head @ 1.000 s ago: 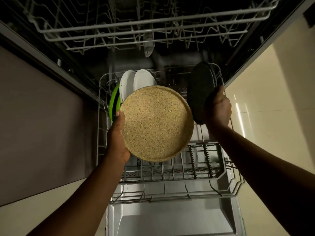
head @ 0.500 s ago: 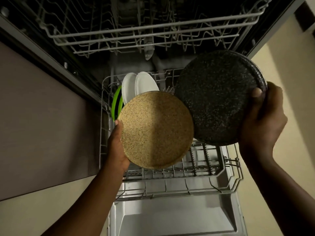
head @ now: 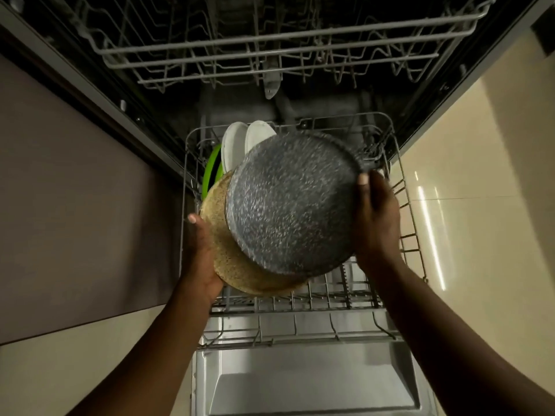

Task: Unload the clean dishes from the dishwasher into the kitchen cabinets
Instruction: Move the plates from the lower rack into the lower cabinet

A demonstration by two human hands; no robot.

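Note:
A tan speckled plate (head: 226,259) is held above the lower rack (head: 300,304) by my left hand (head: 199,250), which grips its left edge. On top of it, covering most of it, lies a dark grey speckled plate (head: 291,202); my right hand (head: 377,223) grips its right rim with the thumb on the upper face. Behind the two plates, two white plates (head: 232,145) and a green plate (head: 211,166) stand upright in the back left of the rack.
The lower rack is pulled out over the open dishwasher door (head: 306,382). The upper rack (head: 270,46) hangs above, half slid in. A brown cabinet front (head: 75,205) lies to the left, and glossy cream floor tiles (head: 468,190) to the right.
My right hand has swung the dark plate leftward and laid it over the tan plate. The tan plate has tilted and is now mostly covered.

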